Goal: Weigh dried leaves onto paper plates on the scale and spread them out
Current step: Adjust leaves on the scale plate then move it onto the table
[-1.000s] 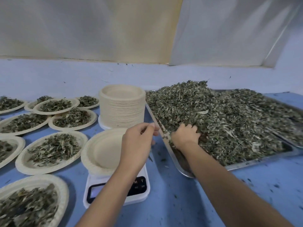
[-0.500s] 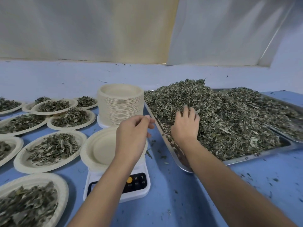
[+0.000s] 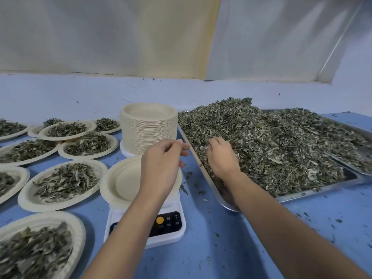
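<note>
An empty paper plate [image 3: 120,182] sits on the white digital scale [image 3: 169,230]. My left hand [image 3: 163,164] hovers over the plate's right side with its fingers loosely curled, and I see nothing in it. To the right, a metal tray [image 3: 322,193] is heaped with dried leaves [image 3: 271,141]. My right hand [image 3: 221,158] is dug into the pile near the tray's left rim, its fingers curled round a clump of leaves.
A tall stack of empty paper plates [image 3: 149,127] stands behind the scale. Several leaf-filled plates [image 3: 64,182] cover the blue table [image 3: 231,248] to the left. A second tray [image 3: 360,133] lies at the far right. Leaf crumbs are scattered around the scale.
My right hand went from lying flat on the leaves to curling its fingers into the pile. My left hand stayed above the plate.
</note>
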### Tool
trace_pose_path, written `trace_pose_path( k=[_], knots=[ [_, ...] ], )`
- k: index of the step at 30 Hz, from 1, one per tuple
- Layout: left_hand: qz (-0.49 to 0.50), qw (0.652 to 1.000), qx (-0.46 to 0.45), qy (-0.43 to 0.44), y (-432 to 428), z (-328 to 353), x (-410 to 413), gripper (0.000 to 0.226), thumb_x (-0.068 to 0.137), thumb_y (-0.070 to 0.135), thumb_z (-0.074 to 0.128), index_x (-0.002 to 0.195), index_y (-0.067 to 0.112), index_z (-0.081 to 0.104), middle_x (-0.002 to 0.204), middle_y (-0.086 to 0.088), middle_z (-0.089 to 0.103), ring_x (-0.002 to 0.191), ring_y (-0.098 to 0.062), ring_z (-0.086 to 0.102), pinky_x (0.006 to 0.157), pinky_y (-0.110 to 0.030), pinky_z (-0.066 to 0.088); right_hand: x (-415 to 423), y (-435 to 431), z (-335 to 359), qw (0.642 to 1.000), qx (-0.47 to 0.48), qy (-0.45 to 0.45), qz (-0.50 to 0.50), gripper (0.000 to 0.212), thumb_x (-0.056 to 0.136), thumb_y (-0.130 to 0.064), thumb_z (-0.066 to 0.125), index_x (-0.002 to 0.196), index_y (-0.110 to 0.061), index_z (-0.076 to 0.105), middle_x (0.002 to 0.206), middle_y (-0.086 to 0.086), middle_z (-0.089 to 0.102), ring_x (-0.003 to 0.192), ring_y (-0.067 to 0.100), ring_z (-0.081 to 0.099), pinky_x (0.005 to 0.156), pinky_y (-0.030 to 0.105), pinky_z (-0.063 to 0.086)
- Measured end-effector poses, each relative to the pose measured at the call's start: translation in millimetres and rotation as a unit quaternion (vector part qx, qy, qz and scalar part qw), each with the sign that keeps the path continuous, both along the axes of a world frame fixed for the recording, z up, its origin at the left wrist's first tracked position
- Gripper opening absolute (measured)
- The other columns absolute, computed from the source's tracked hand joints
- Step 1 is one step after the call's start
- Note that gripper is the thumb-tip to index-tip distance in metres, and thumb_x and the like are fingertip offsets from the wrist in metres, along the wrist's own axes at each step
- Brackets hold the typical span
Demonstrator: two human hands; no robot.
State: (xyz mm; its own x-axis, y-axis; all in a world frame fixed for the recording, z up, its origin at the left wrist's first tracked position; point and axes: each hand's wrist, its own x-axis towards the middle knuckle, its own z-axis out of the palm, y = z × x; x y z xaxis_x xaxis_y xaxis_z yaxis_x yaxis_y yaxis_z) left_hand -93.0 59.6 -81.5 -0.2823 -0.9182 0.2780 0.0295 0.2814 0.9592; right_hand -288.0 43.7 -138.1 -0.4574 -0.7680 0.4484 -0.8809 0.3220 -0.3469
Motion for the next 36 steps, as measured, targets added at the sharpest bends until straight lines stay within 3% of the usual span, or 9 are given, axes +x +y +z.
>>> trace_pose_path(
  k=[6,11,15,18,24,27,29,32,36],
  knots=[
    [0.007,1.000,0.005,0.011,-3,0,3,0.029,0.093,0.021,0.052,0.071,0.024,0.070,0.070,0.009,0.070,0.045,0.000,0.053,0.048,-0.007,0.037,-6,-4,-10,0.981,0.194,0.019,0.019,0.045,0.103,-0.040,0.026,0.145,-0.028,0.035,0.152,0.010,0.031,0.139,0.032,0.026,0.112,0.046,0.028],
    [0.019,0.999,-0.012,0.048,-2,1,1,0.028,0.093,0.019,0.052,0.072,0.021,0.070,0.068,0.006,0.069,0.045,-0.001,0.051,0.048,-0.007,0.036,-4,-5,-7,0.994,0.107,0.033,0.009,0.041,0.101,-0.037,0.031,0.137,-0.024,0.045,0.139,0.008,0.043,0.128,0.028,0.036,0.098,0.042,0.040],
    [0.022,0.998,-0.019,0.061,-1,2,1,0.027,0.094,0.018,0.052,0.074,0.018,0.070,0.066,0.004,0.068,0.044,-0.002,0.050,0.047,-0.008,0.036,-3,-5,-10,0.966,0.254,0.046,0.032,0.046,0.103,-0.038,0.023,0.149,-0.035,0.022,0.159,0.008,0.012,0.143,0.035,0.013,0.112,0.051,0.024],
    [0.021,0.998,-0.014,0.065,-1,2,1,0.027,0.094,0.017,0.052,0.074,0.017,0.070,0.064,0.005,0.067,0.044,-0.003,0.050,0.047,-0.008,0.036,-5,-6,-11,0.953,0.300,0.034,0.034,0.044,0.103,-0.030,0.026,0.147,-0.026,0.029,0.151,0.017,0.026,0.136,0.039,0.028,0.110,0.050,0.030],
    [0.020,0.998,-0.018,0.062,-2,0,1,0.027,0.094,0.017,0.052,0.074,0.015,0.070,0.062,0.006,0.066,0.043,-0.002,0.050,0.046,-0.008,0.036,-3,-5,-11,0.977,0.210,0.035,0.003,0.040,0.095,-0.001,0.040,0.133,-0.012,0.048,0.121,0.017,0.051,0.113,0.036,0.050,0.092,0.040,0.043],
    [0.022,0.998,-0.016,0.062,-3,-1,2,0.028,0.094,0.016,0.051,0.073,0.017,0.069,0.061,0.007,0.066,0.043,-0.003,0.049,0.046,-0.008,0.036,-4,-1,-5,0.995,0.079,-0.065,0.001,0.040,0.098,-0.002,0.038,0.135,-0.013,0.048,0.117,0.016,0.055,0.101,0.032,0.057,0.080,0.035,0.047],
    [0.022,0.998,-0.012,0.062,-4,-1,2,0.027,0.094,0.017,0.051,0.074,0.016,0.069,0.061,0.007,0.067,0.044,-0.003,0.049,0.046,-0.009,0.036,-4,1,2,0.982,-0.040,-0.183,0.028,0.036,0.101,-0.008,0.038,0.133,-0.015,0.052,0.100,0.008,0.062,0.075,0.016,0.060,0.055,0.020,0.046],
    [0.019,0.997,0.016,0.076,-5,-1,3,0.028,0.094,0.017,0.051,0.075,0.014,0.070,0.061,0.005,0.067,0.044,-0.004,0.050,0.046,-0.010,0.037,-4,6,12,0.937,-0.156,-0.312,0.032,0.033,0.101,-0.014,0.042,0.131,-0.019,0.055,0.067,-0.005,0.053,0.035,0.000,0.035,0.032,0.012,0.025],
    [0.013,0.992,0.077,0.101,-8,-2,5,0.027,0.095,0.018,0.049,0.078,0.013,0.070,0.062,0.004,0.068,0.044,-0.006,0.050,0.046,-0.015,0.036,-4,13,18,0.898,-0.204,-0.387,0.048,0.032,0.102,-0.016,0.041,0.130,-0.020,0.056,0.040,-0.012,0.044,0.028,0.005,0.021,0.032,0.016,0.020]
  ],
)
